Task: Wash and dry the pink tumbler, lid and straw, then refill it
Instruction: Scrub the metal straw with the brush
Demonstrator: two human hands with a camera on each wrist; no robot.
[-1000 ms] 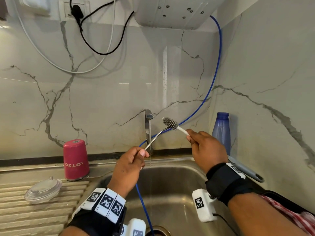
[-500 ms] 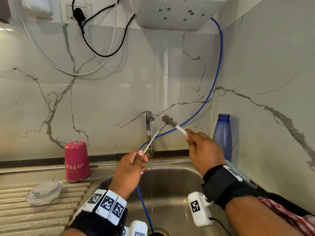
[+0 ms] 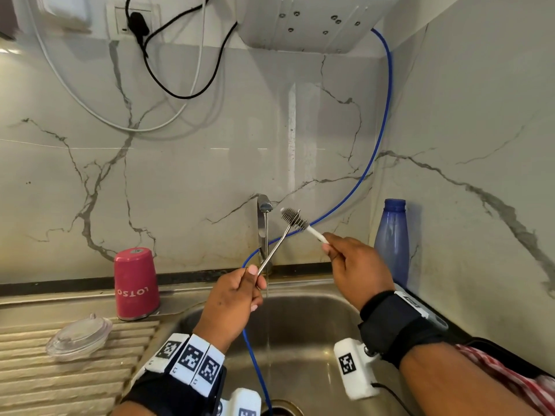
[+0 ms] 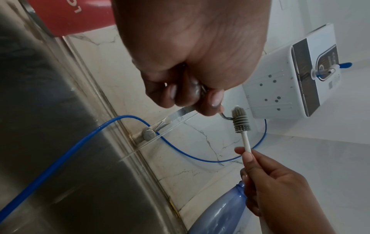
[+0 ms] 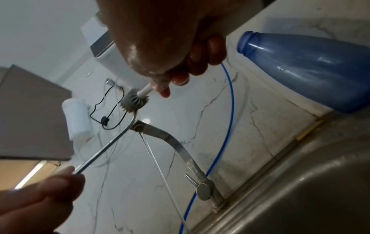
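Note:
My left hand (image 3: 240,291) pinches the lower end of a bent metal straw (image 3: 277,244) and holds it up over the sink. My right hand (image 3: 351,265) grips the white handle of a small grey bristle brush (image 3: 294,218), whose bristles touch the straw's upper end; the brush (image 4: 239,118) and straw (image 5: 108,147) also show in the wrist views. The pink tumbler (image 3: 135,284) stands upside down on the sink's left ledge. Its clear lid (image 3: 78,337) lies on the ribbed drainboard.
A thin stream runs from the steel tap (image 3: 263,232) into the steel sink (image 3: 303,334). A blue hose (image 3: 372,163) drops from the white wall unit (image 3: 312,22) into the drain. A blue bottle (image 3: 392,244) stands at the sink's right corner.
Both hands have risen slightly and stayed close together. The brush head has slid a little along the straw's top end. The tumbler and lid have not moved.

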